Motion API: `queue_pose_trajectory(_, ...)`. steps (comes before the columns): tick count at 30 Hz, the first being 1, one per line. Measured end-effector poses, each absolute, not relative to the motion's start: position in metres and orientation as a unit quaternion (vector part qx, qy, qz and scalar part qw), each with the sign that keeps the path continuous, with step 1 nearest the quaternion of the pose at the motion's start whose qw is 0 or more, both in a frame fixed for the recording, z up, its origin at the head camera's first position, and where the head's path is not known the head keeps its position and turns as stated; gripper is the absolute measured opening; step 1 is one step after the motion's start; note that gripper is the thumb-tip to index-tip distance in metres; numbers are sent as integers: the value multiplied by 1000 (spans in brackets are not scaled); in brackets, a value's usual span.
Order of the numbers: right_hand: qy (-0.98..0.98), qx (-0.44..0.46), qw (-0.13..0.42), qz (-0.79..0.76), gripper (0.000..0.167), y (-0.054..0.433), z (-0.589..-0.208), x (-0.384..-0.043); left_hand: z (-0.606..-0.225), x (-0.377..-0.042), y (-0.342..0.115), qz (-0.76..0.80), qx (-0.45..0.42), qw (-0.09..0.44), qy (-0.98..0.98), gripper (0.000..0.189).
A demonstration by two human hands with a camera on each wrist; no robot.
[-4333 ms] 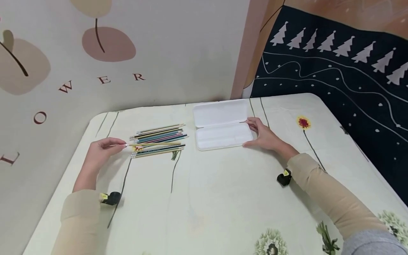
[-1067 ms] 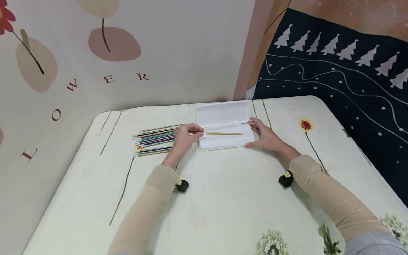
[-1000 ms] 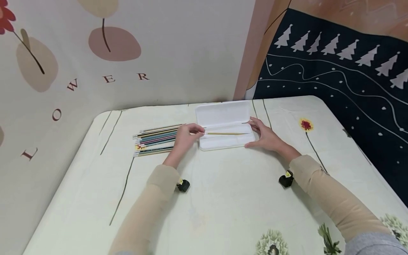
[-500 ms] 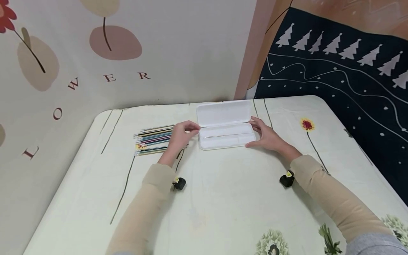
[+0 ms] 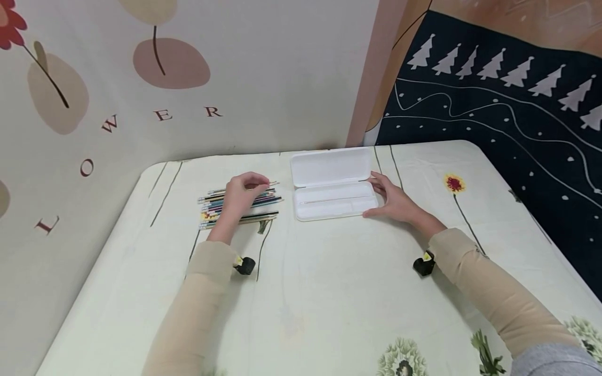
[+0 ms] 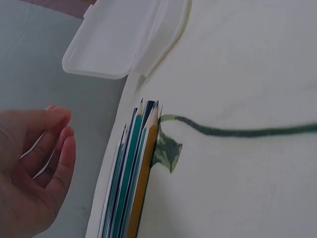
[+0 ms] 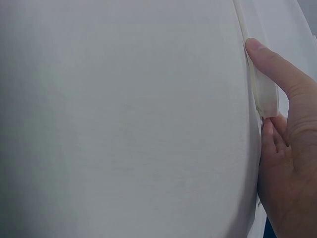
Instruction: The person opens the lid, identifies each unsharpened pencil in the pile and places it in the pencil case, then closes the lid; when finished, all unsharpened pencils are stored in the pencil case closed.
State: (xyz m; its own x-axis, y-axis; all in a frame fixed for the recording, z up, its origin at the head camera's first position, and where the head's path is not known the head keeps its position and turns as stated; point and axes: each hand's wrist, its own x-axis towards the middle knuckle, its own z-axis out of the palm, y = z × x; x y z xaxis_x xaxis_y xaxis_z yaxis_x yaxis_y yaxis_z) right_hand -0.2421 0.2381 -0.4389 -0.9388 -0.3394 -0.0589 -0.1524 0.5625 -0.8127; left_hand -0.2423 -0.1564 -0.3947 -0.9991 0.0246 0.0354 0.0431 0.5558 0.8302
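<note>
My left hand [image 5: 239, 198] hovers over a row of pencils [image 5: 268, 201] on the table, its fingers loosely curved and holding nothing. The left wrist view shows the same hand [image 6: 34, 168] beside the sharpened tips of the pencils [image 6: 131, 168]. To the right, a white plastic pencil case [image 5: 331, 162] lies with its lid up, one pencil [image 5: 336, 200] lengthwise inside. My right hand [image 5: 395, 202] grips the case's right end. In the right wrist view the thumb [image 7: 267, 62] lies along the front edge, with the other fingers round the end.
A cream flower-printed cloth [image 5: 324, 282] covers the table. Behind it rises a pale printed wall [image 5: 263, 94], and a dark curtain [image 5: 494, 104] with white trees hangs at the right. Each wrist wears a small black camera [image 5: 245, 266].
The left hand set a yellowish pencil down in the case, let go, and moved back left over the row. The right hand stays at the case's right end.
</note>
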Motion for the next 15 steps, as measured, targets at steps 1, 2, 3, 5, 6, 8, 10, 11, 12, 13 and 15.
queue_pose_trajectory(1, 877, -141, 104, -447, 116, 238, -439, -242, -394, -242, -160, -471, -16, 11, -882, 19)
queue_pose_trajectory(2, 877, -142, 103, -448, 116, 238, -439, -242, -394, -241, -163, -471, -13, 11, -882, 19)
queue_pose_trajectory(3, 876, -142, 103, -449, 116, 238, -438, -241, -394, -240, -167, -473, -11, 12, -881, 20)
queue_pose_trajectory(5, 875, -143, 102, -451, 115, 238, -438, -241, -394, -239, -174, -471, -6, 16, -882, 21)
queue_pose_trajectory(6, 875, -144, 102, -452, 115, 238, -438, -240, -394, -239, -178, -470, -5, 18, -882, 21)
queue_pose_trajectory(8, 874, -144, 102, -452, 115, 238, -438, -240, -395, -238, -186, -469, -1, 23, -883, 22)
queue_pose_trajectory(10, 874, -145, 102, -452, 115, 238, -438, -240, -396, -237, -194, -463, 1, 29, -886, 23)
queue_pose_trajectory(11, 874, -145, 102, -452, 115, 238, -438, -241, -397, -236, -197, -461, 3, 30, -887, 24)
queue_pose_trajectory(12, 874, -145, 102, -452, 115, 239, -438, -241, -397, -235, -201, -460, 5, 32, -888, 25)
queue_pose_trajectory(13, 874, -146, 102, -452, 114, 239, -439, -241, -398, -235, -205, -456, 6, 35, -889, 26)
queue_pose_trajectory(15, 874, -146, 101, -452, 114, 239, -439, -241, -398, -233, -213, -452, 12, 38, -891, 28)
